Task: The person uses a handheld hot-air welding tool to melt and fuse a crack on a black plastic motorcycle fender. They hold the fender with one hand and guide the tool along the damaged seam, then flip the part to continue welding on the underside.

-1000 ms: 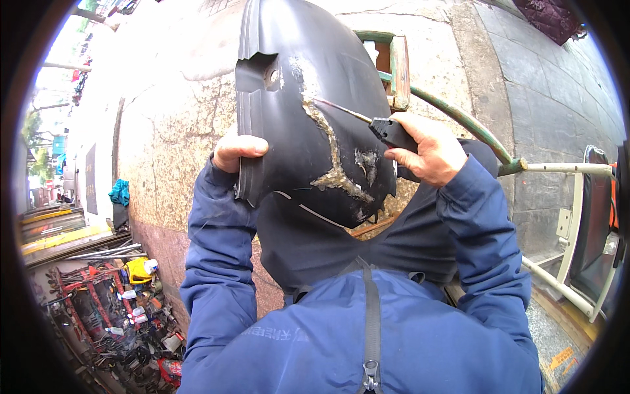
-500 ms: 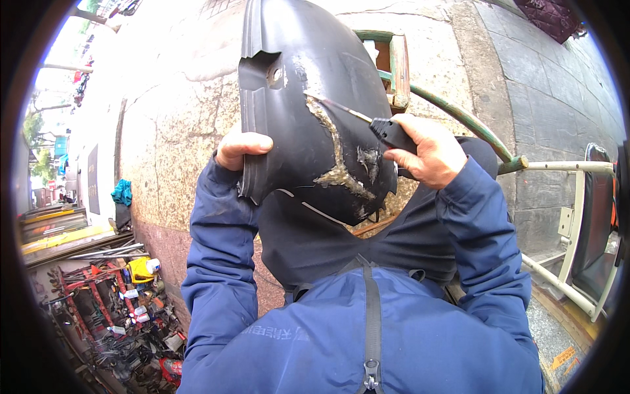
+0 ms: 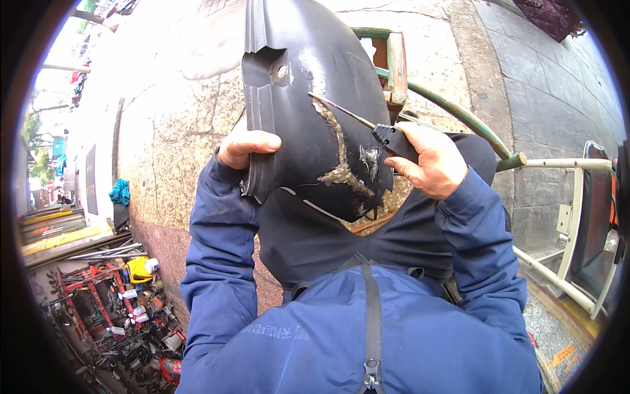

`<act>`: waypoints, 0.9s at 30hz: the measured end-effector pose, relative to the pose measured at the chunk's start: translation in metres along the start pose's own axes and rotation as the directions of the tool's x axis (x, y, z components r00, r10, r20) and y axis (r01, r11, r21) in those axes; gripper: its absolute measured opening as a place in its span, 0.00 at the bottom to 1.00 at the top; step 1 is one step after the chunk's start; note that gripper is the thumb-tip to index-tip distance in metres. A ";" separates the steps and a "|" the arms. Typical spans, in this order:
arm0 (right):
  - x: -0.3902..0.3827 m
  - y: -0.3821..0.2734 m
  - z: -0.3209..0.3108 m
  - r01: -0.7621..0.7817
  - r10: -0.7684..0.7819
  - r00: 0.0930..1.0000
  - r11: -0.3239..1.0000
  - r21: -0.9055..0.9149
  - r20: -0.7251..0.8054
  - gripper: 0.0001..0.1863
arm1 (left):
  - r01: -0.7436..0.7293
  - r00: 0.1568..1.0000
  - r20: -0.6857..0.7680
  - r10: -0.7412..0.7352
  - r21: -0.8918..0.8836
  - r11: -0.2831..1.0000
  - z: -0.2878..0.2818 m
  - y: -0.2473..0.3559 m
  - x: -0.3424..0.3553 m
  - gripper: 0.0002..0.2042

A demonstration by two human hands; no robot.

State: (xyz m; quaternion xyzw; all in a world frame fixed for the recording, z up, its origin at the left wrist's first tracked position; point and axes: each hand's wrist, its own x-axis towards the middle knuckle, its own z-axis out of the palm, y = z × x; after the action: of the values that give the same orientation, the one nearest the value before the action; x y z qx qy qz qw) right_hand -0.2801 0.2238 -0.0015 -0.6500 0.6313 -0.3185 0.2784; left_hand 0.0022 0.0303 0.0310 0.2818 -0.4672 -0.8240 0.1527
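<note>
A curved black plastic fender (image 3: 328, 59) rests over my knees, its lower end between my legs. A rough, brownish, jagged seam (image 3: 340, 148) runs down its face and branches near the bottom. Pressed on the ribbed left edge, thumb on top, my left hand (image 3: 248, 146) grips the fender; its fingers are hidden underneath. My right hand (image 3: 433, 159) is closed round the black handle of a soldering iron (image 3: 394, 140). Its thin metal rod points up and left, with the tip at or just above the upper end of the seam; contact is hard to tell.
A worn green wooden frame (image 3: 397, 65) stands beyond the fender, a green pole (image 3: 459, 111) beside it. To my right is a metal-framed chair (image 3: 577, 230). Tools and parts lie heaped (image 3: 118, 315) at lower left, with a yellow container (image 3: 139, 269) among them.
The fender has shifted slightly to the right with my left hand. The soldering iron's tip stays near the seam's upper end, and my right hand has moved slightly.
</note>
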 end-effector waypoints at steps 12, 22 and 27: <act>-0.004 -0.003 0.009 0.001 -0.001 1.000 0.999 0.043 -0.005 0.24 | 0.007 1.000 0.022 -0.006 -0.034 0.999 -0.004 -0.007 0.003 0.34; -0.004 -0.002 0.010 -0.008 0.009 0.999 1.000 0.030 -0.041 0.24 | 0.033 0.999 0.023 -0.031 -0.051 0.998 -0.012 -0.012 0.004 0.36; -0.005 -0.001 0.011 0.002 0.004 0.997 0.998 0.070 -0.073 0.23 | 0.036 0.999 0.029 -0.033 -0.089 0.995 -0.008 -0.012 0.001 0.31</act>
State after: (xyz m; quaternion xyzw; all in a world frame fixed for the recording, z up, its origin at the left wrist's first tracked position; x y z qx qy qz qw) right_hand -0.2715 0.2287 -0.0082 -0.6275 0.6297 -0.3638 0.2781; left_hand 0.0068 0.0309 0.0170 0.2714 -0.4271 -0.8504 0.1444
